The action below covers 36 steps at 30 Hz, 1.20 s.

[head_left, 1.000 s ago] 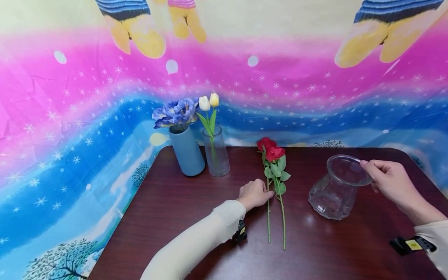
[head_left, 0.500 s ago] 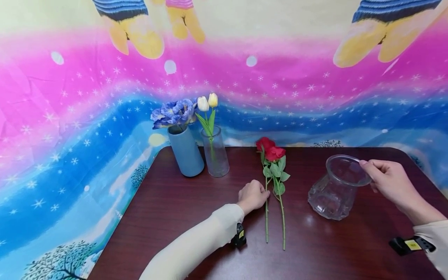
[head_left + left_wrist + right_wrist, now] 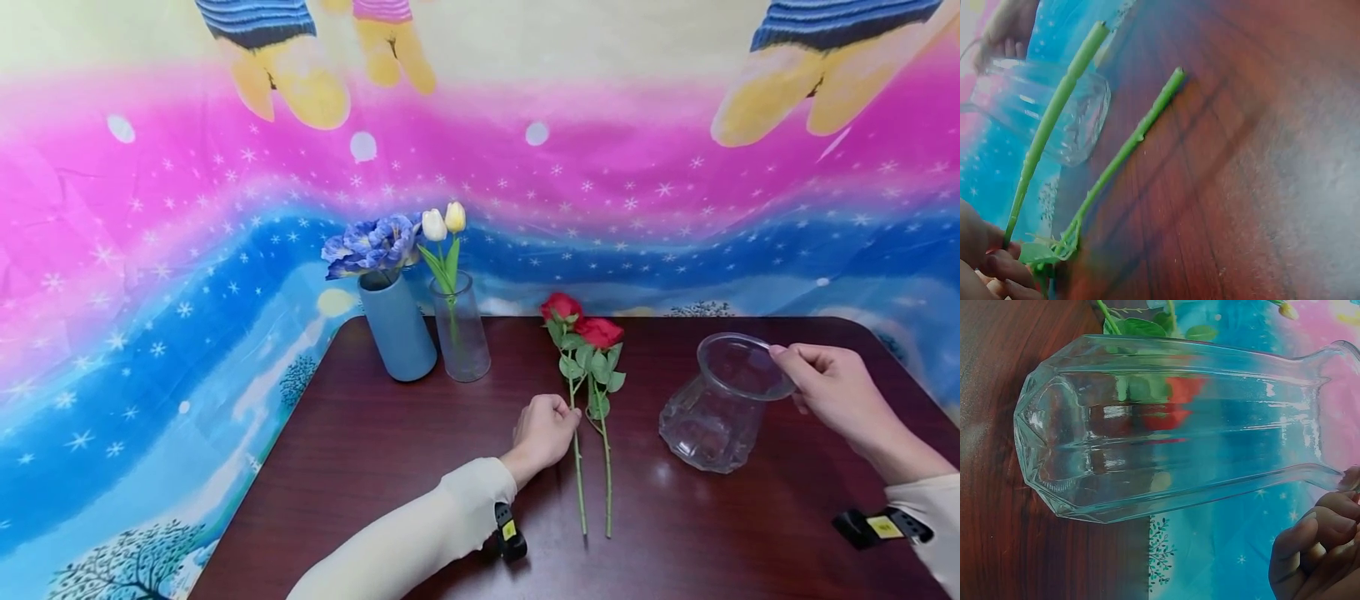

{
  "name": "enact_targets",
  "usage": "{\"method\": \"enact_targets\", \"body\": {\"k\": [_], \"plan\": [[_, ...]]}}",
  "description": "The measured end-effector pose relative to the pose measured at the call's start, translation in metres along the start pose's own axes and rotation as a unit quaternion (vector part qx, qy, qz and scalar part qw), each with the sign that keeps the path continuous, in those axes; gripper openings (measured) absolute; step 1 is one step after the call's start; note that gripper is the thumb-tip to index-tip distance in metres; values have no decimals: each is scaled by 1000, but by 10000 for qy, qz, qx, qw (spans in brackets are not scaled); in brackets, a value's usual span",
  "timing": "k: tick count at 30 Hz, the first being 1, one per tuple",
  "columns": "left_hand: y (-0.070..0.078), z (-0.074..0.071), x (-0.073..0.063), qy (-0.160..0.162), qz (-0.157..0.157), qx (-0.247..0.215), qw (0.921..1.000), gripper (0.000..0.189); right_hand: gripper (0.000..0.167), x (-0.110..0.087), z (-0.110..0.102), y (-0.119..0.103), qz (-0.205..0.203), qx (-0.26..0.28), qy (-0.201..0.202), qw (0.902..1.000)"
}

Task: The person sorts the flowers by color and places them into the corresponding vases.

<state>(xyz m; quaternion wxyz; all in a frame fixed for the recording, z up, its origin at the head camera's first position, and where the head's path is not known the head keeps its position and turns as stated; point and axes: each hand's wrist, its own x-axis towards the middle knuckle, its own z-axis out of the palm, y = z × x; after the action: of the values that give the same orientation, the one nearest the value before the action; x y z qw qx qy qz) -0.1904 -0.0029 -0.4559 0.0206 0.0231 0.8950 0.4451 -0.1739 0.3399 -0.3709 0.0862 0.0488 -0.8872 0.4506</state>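
My left hand (image 3: 546,429) pinches the green stem of one red rose (image 3: 561,307) at mid-length. In the left wrist view that rose's stem (image 3: 1047,128) stands off the table, its cut end pointing up the frame. A second red rose (image 3: 600,333) lies beside it on the table, to the right, leaves overlapping. My right hand (image 3: 836,392) grips the flared rim of a clear glass vase (image 3: 708,425) between thumb and fingers. Faceted near its base, the vase holds nothing; in the right wrist view the roses show through its glass wall (image 3: 1166,431).
At the back left of the dark wooden table (image 3: 360,467) stand a blue vase (image 3: 397,329) with blue-violet flowers (image 3: 375,243) and a clear cylindrical vase (image 3: 463,337) with white and yellow tulips (image 3: 444,220). A printed cloth backdrop (image 3: 637,183) hangs behind the table's back edge.
The left hand has drawn slightly toward the person with the rose stem; that stem now slants, its bloom shifted left and its lower end right. The right hand and vase stay in place.
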Motion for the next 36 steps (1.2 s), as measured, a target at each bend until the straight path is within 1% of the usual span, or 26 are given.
{"method": "enact_targets", "body": {"k": [3,8,13,16,19,23,28,31,36], "plan": [[2,-3,-5,73,126,-134,9998,30,48,0,0,0,9,20,-11,10000],[9,-9,-15,179,371,-146,9990,30,47,-1,-1,0,38,-22,-20,10000],[20,-12,-29,91,832,-208,9963,29,48,-1,-1,-1,36,-29,-8,10000],[27,-13,-36,46,1132,-319,9930,27,47,0,-1,-1,23,-23,-19,10000],[35,-15,-40,85,1462,-402,9884,25,47,0,-1,-1,24,-43,-20,10000],[47,-17,-40,244,1902,-537,9800,24,47,0,-1,-1,25,-37,-11,10000],[64,-18,-34,476,2303,-665,9697,23,47,0,-1,-1,-22,8,-38,10000],[77,-18,-28,612,2421,-719,9656,23,47,0,-1,-1,-26,15,-44,10000],[97,-20,-19,743,2469,-843,9625,23,47,0,0,-1,-38,-42,-20,10000]]}}
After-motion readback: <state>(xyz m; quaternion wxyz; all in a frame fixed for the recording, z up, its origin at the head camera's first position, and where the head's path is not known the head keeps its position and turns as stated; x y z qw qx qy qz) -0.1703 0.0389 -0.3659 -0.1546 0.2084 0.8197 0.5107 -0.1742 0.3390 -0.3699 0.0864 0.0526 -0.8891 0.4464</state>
